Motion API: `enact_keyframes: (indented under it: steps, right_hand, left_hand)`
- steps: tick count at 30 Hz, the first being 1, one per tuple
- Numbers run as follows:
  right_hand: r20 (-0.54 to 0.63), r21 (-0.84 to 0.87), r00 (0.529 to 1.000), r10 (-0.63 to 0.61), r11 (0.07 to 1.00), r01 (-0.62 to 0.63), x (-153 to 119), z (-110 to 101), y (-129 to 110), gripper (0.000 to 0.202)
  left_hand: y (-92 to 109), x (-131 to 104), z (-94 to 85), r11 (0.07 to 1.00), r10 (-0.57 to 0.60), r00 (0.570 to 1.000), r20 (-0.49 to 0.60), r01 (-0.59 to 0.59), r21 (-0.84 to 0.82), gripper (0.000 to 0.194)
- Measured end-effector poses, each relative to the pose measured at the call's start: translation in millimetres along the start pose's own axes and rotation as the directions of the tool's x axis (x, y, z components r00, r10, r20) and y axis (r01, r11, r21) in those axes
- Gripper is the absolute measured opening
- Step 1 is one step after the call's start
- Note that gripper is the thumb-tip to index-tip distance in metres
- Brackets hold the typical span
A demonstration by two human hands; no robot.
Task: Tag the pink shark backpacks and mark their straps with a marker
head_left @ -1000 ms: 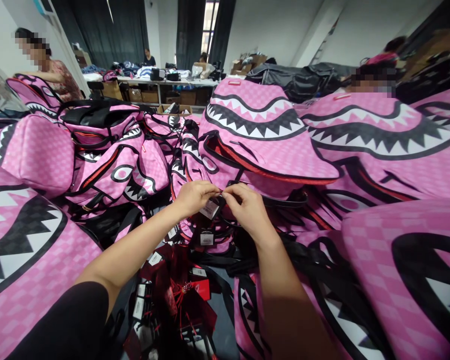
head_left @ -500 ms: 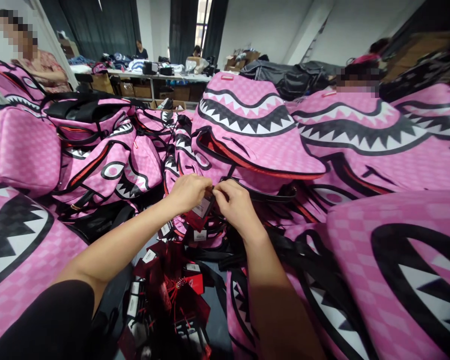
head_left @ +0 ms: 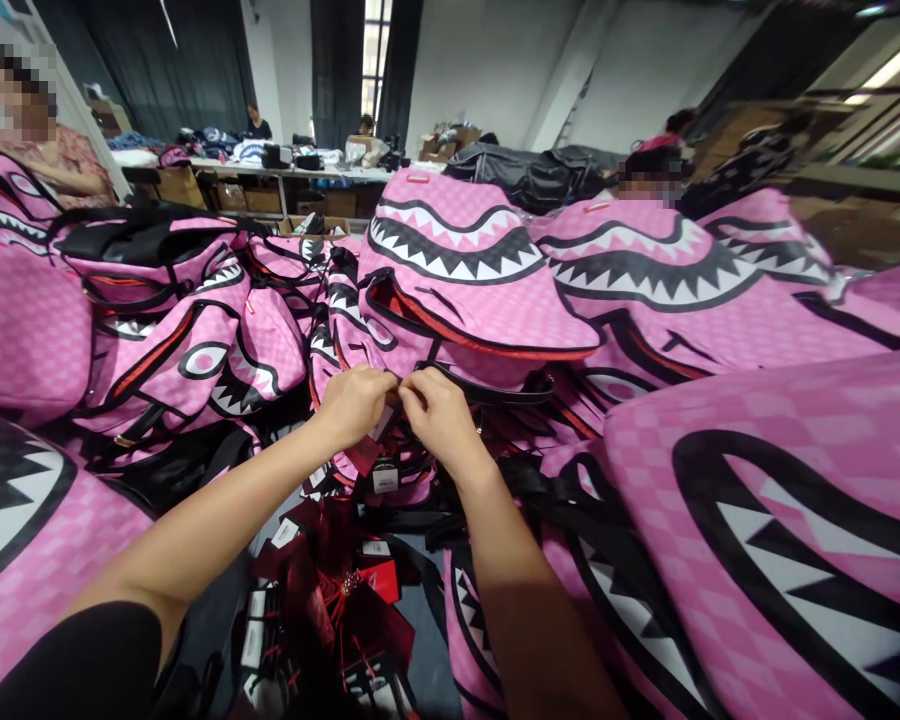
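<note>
My left hand [head_left: 356, 400] and my right hand [head_left: 436, 412] meet at the centre, fingertips pinched together at the front edge of a pink backpack [head_left: 465, 260] with a shark-mouth print. What the fingertips pinch is too small to make out. Just beneath them hang a dark red tag and a white label [head_left: 385, 479]. Nearer to me, a bunch of dark red tags [head_left: 322, 590] with red strings and white labels lies on a grey surface.
Pink shark-print backpacks surround my arms, including a large one [head_left: 645, 430] at the right and others [head_left: 30, 320] at the left. A person [head_left: 67, 160] stands at the far left. Further back are a long table [head_left: 217, 165] and more people.
The view has turned slightly right, so the scene sits further left. My hands stay together at the same backpack, and the tag under them is less visible.
</note>
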State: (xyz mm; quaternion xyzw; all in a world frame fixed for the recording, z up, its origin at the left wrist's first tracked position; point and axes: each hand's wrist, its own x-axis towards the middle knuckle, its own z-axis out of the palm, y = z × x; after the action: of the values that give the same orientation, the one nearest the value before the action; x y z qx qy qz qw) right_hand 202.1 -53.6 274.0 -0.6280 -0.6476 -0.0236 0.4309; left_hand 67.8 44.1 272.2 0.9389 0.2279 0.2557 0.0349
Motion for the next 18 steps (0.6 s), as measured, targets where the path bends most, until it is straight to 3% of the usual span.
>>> enact_keyframes:
  steps: [3,8,12,18]
  right_hand:
    - [-0.001,0.007,1.000,0.009,1.000,-0.009,0.9,1.1,-1.3,0.018]
    - [-0.005,0.019,1.000,0.014,1.000,-0.014,1.3,1.5,-1.4,0.018]
    - [-0.014,0.034,1.000,0.026,0.999,-0.025,-1.0,1.0,0.4,0.016]
    - [-0.029,0.065,0.999,0.039,0.997,-0.037,-1.2,1.1,-0.1,0.014]
  left_hand:
    - [-1.9,-1.5,-2.4,0.998,-0.014,0.999,0.041,0.016,-0.059,0.025]
    - [3.6,2.4,-9.3,0.987,-0.154,0.987,0.048,0.156,-0.042,0.015]
    - [7.7,2.7,-14.7,0.981,-0.129,0.981,0.144,0.148,-0.128,0.023]
    - [7.5,3.3,-18.7,0.978,-0.172,0.979,0.107,0.182,-0.097,0.020]
